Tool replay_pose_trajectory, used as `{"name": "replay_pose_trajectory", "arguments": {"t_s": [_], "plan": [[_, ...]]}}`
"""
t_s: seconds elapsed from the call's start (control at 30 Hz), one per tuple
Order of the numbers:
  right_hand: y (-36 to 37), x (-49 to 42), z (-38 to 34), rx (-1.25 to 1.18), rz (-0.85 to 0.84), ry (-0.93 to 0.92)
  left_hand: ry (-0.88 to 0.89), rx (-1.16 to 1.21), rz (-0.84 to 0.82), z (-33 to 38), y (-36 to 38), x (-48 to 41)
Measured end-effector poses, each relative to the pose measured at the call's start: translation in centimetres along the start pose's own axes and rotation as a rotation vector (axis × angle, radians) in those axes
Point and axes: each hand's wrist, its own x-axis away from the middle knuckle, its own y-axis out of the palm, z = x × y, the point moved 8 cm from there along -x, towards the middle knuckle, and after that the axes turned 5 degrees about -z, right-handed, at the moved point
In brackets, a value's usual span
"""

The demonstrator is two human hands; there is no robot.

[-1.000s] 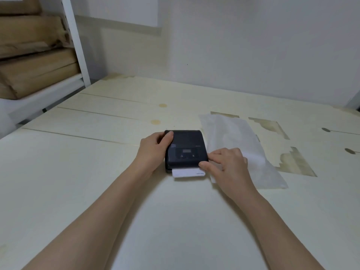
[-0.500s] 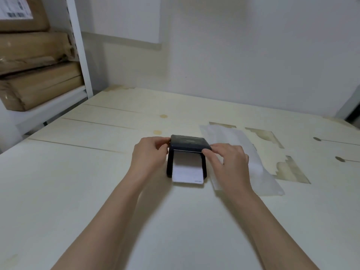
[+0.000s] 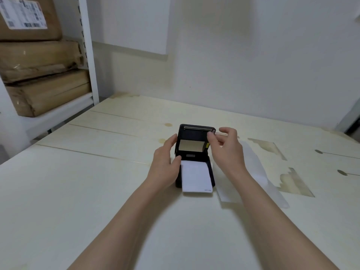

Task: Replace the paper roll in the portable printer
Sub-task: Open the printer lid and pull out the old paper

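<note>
A black portable printer (image 3: 211,172) lies on the pale wooden table (image 3: 78,191) with its lid (image 3: 194,133) swung up and standing open. White paper (image 3: 195,177) from the roll inside runs out over the printer's near edge. My left hand (image 3: 165,162) rests against the printer's left side, thumb at the paper's top corner. My right hand (image 3: 226,147) is at the lid's right edge, with the fingertips touching it.
A long white translucent sheet (image 3: 257,172) lies on the table just right of the printer, under my right forearm. Patches of torn tape mark the table (image 3: 296,184) further right. A white shelf with brown wrapped parcels (image 3: 42,75) stands at the left.
The printer's lid has gone from shut to fully raised. The paper now shows its full length. My right hand moved from the front edge up to the lid.
</note>
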Motion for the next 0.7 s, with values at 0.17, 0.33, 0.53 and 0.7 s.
{"name": "replay_pose_trajectory", "arguments": {"t_s": [0.17, 0.33, 0.53, 0.7], "plan": [[0.4, 2.1, 1.0, 0.206, -0.038, -0.082, 0.005, -0.061, 0.003, 0.5, 0.5, 0.6], [2.9, 6.2, 1.2, 0.618, -0.272, -0.384, 0.044, -0.176, -0.013, 1.4, 1.3, 1.2], [0.7, 7.9, -0.1, 0.515, -0.124, -0.547, -0.069, -0.275, 0.045, 2.4, 2.3, 1.5], [-5.2, 7.5, 1.1, 0.193, 0.093, -0.352, 0.081, -0.110, 0.285, 6.5, 3.0, 2.7]]}}
